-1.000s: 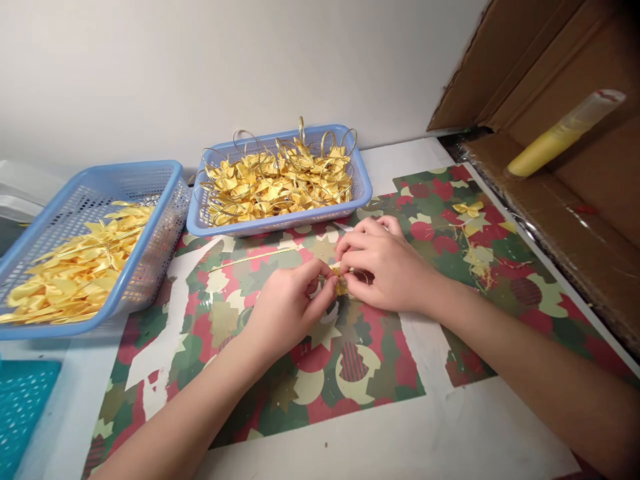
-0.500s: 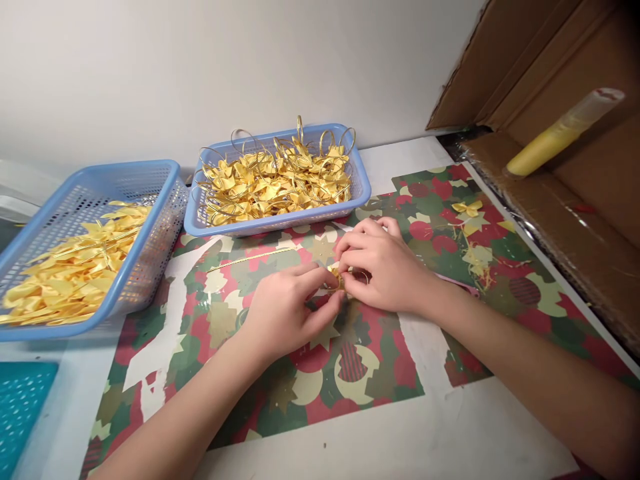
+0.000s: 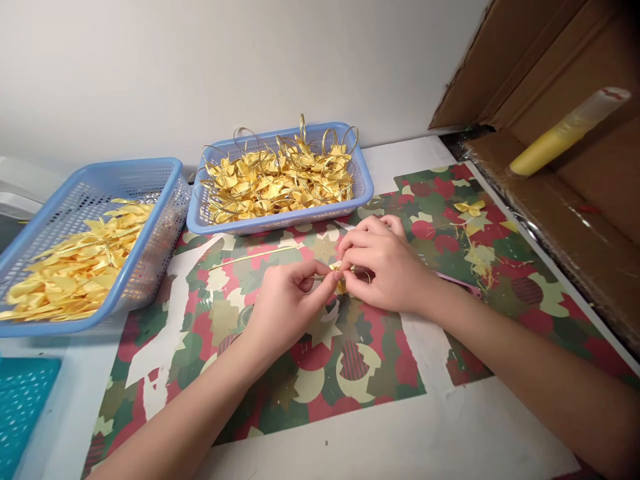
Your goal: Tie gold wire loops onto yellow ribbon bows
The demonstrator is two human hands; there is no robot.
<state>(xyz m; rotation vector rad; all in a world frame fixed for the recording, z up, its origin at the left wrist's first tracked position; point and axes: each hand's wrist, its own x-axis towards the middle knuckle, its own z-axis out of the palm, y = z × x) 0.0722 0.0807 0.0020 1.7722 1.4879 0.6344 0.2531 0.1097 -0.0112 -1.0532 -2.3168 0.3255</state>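
Observation:
Over the patterned paper, my left hand [image 3: 293, 303] pinches a thin gold cord between thumb and index finger. My right hand [image 3: 380, 267] has its fingers closed at a small yellow ribbon bow [image 3: 341, 287], mostly hidden beneath the fingertips. A curl of gold cord [image 3: 369, 275] pokes out under the right hand. The fingertips of both hands are close together at the bow. Behind my left hand, a straight length of gold cord [image 3: 250, 257] lies on the paper.
A blue basket [image 3: 280, 223] of yellow bows with gold loops stands at the back; another blue basket [image 3: 117, 293] at left holds yellow ribbon pieces. At right are a loose bow [image 3: 470, 208], thread scraps [image 3: 480, 260], a pink tool [image 3: 457, 283] and a cardboard box [image 3: 550, 207] with a yellow tube [image 3: 560, 143].
My left fingers have drawn together into a tighter pinch and shifted slightly up and left from the bow. The right hand stays nearly in place.

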